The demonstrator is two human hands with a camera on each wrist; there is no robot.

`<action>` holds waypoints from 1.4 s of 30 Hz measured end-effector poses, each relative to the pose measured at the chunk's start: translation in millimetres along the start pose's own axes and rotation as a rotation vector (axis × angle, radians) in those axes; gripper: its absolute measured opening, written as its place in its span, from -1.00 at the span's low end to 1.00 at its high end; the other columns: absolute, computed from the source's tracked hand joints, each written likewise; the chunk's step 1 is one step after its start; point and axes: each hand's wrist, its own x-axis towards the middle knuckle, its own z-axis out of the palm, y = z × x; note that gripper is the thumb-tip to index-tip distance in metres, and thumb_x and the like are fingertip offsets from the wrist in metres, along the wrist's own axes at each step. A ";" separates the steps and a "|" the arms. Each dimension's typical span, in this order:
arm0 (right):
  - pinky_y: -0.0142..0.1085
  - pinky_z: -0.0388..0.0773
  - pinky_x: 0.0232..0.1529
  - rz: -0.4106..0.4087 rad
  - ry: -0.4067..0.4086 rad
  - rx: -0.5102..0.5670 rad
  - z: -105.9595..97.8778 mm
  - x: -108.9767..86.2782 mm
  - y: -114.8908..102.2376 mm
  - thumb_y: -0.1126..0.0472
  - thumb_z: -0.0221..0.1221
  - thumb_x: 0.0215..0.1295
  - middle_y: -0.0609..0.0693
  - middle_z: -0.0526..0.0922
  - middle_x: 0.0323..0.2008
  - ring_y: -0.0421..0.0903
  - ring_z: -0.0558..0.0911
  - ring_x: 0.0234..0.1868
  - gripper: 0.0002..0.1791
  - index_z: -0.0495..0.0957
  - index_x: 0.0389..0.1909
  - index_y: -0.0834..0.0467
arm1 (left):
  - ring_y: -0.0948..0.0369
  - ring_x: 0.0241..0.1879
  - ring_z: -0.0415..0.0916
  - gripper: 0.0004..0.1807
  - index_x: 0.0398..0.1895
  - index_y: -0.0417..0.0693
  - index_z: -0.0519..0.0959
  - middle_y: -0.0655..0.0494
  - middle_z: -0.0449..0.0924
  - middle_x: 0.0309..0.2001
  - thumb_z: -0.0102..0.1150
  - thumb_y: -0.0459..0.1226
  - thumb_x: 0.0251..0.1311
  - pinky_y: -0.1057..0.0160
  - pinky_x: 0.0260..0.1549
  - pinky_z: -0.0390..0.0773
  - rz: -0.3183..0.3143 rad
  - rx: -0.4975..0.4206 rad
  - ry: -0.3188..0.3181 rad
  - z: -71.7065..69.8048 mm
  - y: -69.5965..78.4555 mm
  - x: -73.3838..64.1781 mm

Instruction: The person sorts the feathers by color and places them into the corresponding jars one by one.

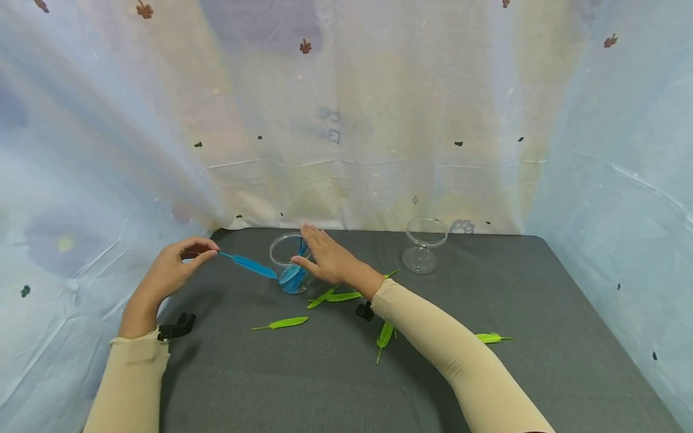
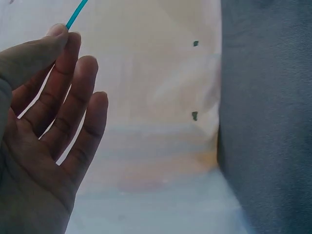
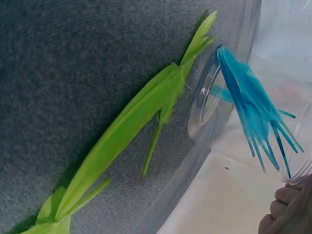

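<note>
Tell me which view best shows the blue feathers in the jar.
The right wrist view: the blue feathers appear close up, fanned out, through the clear jar. Head shows them smaller, the right hand partly blocking the jar; left wrist shows none.

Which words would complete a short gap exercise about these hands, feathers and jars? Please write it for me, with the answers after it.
1. The colour of the feather in the left hand is ____.
2. The loose feathers on the table are ____.
3. In the head view, the jar nearest the right hand stands to the ____ of the other jar.

Missing words: blue; green; left.
</note>
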 end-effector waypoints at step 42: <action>-0.16 -0.33 0.74 -0.005 -0.002 0.005 -1.7 -0.2 -2.8 -0.37 -0.22 0.71 0.12 -0.29 0.77 0.05 -0.25 0.76 -0.01 -0.39 0.76 0.14 | 0.04 -0.19 0.65 -0.86 0.02 -0.09 0.73 -0.03 0.74 -0.12 0.28 -0.26 0.55 0.04 -0.15 0.65 0.174 0.062 0.058 46.8 51.7 58.1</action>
